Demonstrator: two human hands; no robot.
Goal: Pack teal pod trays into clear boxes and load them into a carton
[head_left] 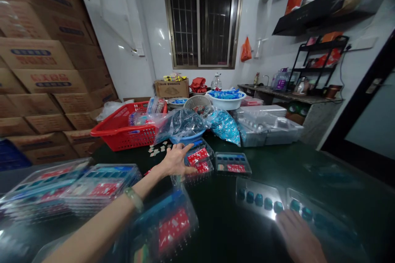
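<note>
My left hand (176, 159) reaches forward over the dark table (265, 160), fingers stretched out, touching a clear plastic tray with red packets (199, 160). My right hand (298, 234) lies near the front edge, blurred, resting on clear blister trays with teal pieces (261, 197). Another small tray with blue and red contents (233, 163) sits between them. A blurred clear pack with a red card (171, 226) lies under my left forearm.
Stacks of filled clear trays (70, 187) lie at the left. A red basket (123, 125), bags of blue items (225, 125), a white basin (226, 99) and empty clear trays (268, 125) stand behind. Cardboard boxes (40, 74) are stacked along the left wall.
</note>
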